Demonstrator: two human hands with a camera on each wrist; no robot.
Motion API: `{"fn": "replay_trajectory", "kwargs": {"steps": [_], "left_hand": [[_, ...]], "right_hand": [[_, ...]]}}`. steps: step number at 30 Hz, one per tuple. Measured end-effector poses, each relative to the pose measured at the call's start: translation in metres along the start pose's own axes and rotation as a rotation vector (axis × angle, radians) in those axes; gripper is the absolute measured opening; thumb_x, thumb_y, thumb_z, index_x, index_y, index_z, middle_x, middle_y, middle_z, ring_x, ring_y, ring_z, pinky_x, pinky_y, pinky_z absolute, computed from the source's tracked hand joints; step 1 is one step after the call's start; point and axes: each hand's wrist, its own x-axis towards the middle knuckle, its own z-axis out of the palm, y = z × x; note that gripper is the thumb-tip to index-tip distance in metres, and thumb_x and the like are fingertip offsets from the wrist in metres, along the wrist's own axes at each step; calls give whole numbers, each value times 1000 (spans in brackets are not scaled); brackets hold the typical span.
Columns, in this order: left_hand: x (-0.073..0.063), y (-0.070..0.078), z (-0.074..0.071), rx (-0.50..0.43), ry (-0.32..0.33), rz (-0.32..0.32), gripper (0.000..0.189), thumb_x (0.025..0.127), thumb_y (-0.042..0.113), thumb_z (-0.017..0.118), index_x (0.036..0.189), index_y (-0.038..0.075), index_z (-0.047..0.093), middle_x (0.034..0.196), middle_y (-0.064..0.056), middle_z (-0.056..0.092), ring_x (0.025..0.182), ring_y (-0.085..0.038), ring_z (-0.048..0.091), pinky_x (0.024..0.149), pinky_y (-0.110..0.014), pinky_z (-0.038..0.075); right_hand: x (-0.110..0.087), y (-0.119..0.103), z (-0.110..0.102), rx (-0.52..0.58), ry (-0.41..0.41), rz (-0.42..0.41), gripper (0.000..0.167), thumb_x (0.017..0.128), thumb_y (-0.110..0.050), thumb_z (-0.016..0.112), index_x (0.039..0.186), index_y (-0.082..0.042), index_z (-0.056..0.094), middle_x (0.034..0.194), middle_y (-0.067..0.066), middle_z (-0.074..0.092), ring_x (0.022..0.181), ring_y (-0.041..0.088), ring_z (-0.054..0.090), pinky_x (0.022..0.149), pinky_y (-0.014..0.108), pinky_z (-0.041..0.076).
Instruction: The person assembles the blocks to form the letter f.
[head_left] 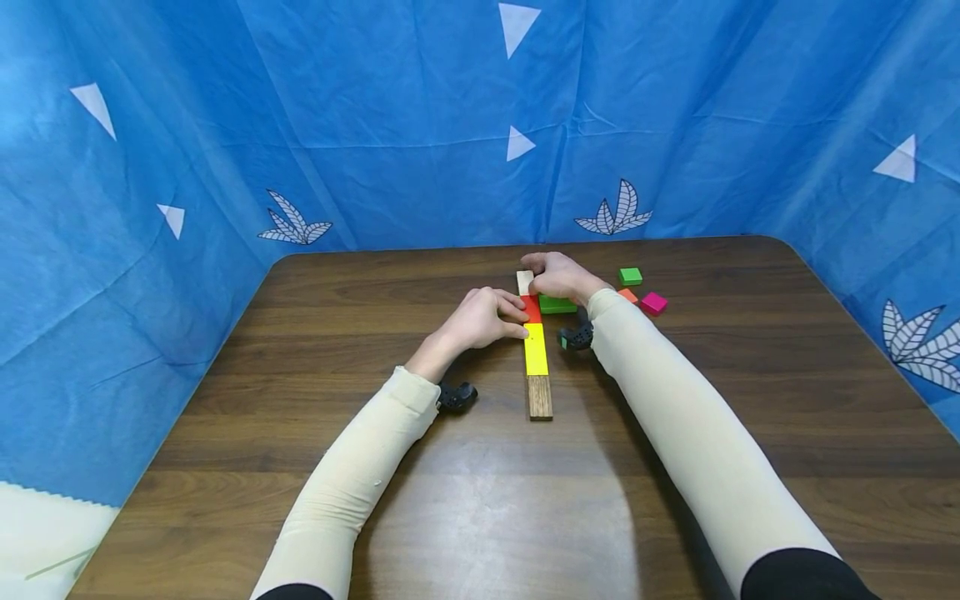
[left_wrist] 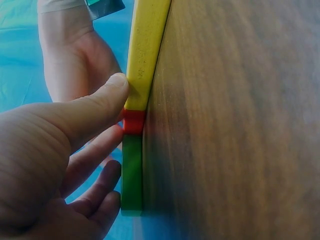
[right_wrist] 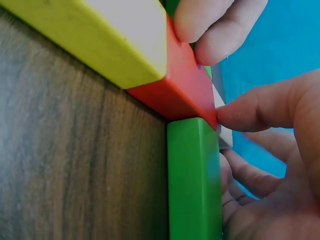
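A row of blocks runs away from me: a brown block (head_left: 539, 397), a yellow block (head_left: 536, 350), a red block (head_left: 531, 308) and a pale block (head_left: 523, 281) at the far end. One green block (head_left: 557, 305) abuts the red one on the right; another green block (left_wrist: 132, 175) lies on its left, hidden from the head view by my hand. My left hand (head_left: 487, 318) has its thumb against the yellow block and fingertips at the red block. With thumb and fingers, my right hand (head_left: 561, 277) pinches the pale block, the thumb right at the red block's corner.
Right of my right wrist lie a small green block (head_left: 630, 276), an orange block (head_left: 627, 295), partly covered by the sleeve, and a magenta block (head_left: 654, 303). A blue curtain (head_left: 420, 125) hangs behind the wooden table (head_left: 495, 517). Black wrist cameras sit beneath both wrists.
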Motion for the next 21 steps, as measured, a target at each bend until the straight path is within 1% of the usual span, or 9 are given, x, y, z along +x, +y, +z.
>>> {"fn": "replay_trajectory", "kwargs": {"steps": [4, 6, 10, 17, 21], "left_hand": [[0, 0, 0, -1, 0, 2, 30, 86, 31, 85, 114, 19, 82, 127, 3, 74, 130, -19, 60, 113, -37, 46], [-1, 1, 0, 1, 1, 3, 30, 86, 30, 85, 114, 19, 82, 127, 3, 74, 130, -19, 61, 113, -37, 46], [-1, 1, 1, 1, 4, 4, 30, 86, 30, 85, 114, 19, 82, 127, 3, 74, 129, -19, 61, 113, -37, 46], [0, 0, 1, 7, 10, 8, 30, 86, 30, 86, 113, 19, 83, 126, 3, 74, 128, -19, 62, 111, -37, 47], [0, 0, 1, 10, 9, -1, 30, 86, 31, 86, 113, 19, 82, 126, 4, 74, 128, -19, 61, 111, -38, 47]], "right_hand": [[-2, 1, 1, -12, 5, 4, 67, 88, -5, 60, 153, -17, 52, 157, 14, 45, 126, 32, 46, 109, 48, 47], [-2, 0, 1, -22, 14, 9, 64, 88, -6, 61, 151, -17, 55, 158, 12, 46, 125, 31, 46, 106, 47, 47], [-2, 1, 1, -42, 25, 11, 64, 88, -6, 61, 151, -16, 55, 159, 11, 46, 124, 31, 46, 103, 44, 48], [-3, 2, -1, -45, 33, 7, 64, 87, -5, 61, 150, -15, 56, 156, 12, 48, 120, 31, 46, 90, 38, 47], [-4, 2, -1, -63, 30, -4, 63, 87, -6, 61, 150, -15, 56, 157, 12, 47, 121, 31, 46, 93, 39, 48]]}}
